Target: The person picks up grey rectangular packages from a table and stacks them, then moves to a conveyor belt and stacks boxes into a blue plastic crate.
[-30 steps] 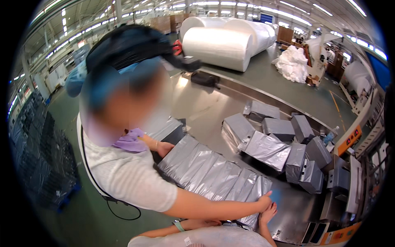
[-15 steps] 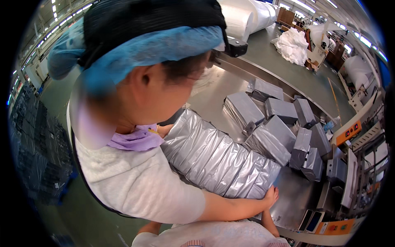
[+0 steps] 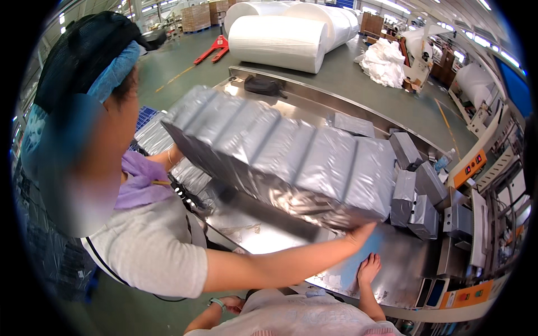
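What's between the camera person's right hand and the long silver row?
In the head view, a blue patch on the metal table, then the co-worker's hand touching the silver row.

A factory floor, set up for packing or working with plastic film.
Huge white rolls [image 3: 277,42] rest on a green floor [image 3: 174,64] marked with yellow lines [image 3: 175,79], near a red pallet jack [image 3: 214,49], stacked cartons [image 3: 196,18] and a heap of crumpled white sheeting [image 3: 384,63]. Strip lights [image 3: 390,5] run overhead; machinery with an orange control panel [image 3: 469,168] stands at the right beside a steel worktable [image 3: 400,277], where a co-worker [image 3: 151,241] in a blue hair cover [image 3: 120,64] lifts a row of silver-grey packs [image 3: 280,148].
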`<state>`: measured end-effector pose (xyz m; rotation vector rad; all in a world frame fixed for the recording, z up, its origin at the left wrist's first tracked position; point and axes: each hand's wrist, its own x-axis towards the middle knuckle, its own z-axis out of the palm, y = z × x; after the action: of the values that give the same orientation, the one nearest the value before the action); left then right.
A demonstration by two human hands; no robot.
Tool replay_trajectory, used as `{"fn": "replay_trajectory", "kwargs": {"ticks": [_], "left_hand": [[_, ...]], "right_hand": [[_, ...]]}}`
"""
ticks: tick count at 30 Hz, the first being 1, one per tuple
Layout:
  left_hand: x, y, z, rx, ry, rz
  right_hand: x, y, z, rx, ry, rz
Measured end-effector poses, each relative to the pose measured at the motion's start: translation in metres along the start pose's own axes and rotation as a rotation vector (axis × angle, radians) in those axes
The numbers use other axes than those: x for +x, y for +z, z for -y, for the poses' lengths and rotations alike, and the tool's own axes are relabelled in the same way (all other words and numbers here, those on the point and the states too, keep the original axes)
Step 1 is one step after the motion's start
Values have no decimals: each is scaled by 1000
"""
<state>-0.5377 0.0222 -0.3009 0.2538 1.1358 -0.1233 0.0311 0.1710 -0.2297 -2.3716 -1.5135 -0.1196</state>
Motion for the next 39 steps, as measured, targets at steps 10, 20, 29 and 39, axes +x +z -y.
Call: {"fn": "replay_trajectory", "kwargs": {"ticks": [10, 20, 29, 39], "left_hand": [[-132, 57, 9, -147, 158, 227], [-97, 98, 96, -342, 290, -15], [-122, 125, 76, -400, 255, -129], [-70, 106, 104, -525, 290, -66]], "right_hand": [[13, 6, 16, -19, -52, 12], [12, 9, 8, -55, -77, 5], [11, 8, 7, -54, -88, -7], [12, 11, 2, -50, -53, 21]]}}
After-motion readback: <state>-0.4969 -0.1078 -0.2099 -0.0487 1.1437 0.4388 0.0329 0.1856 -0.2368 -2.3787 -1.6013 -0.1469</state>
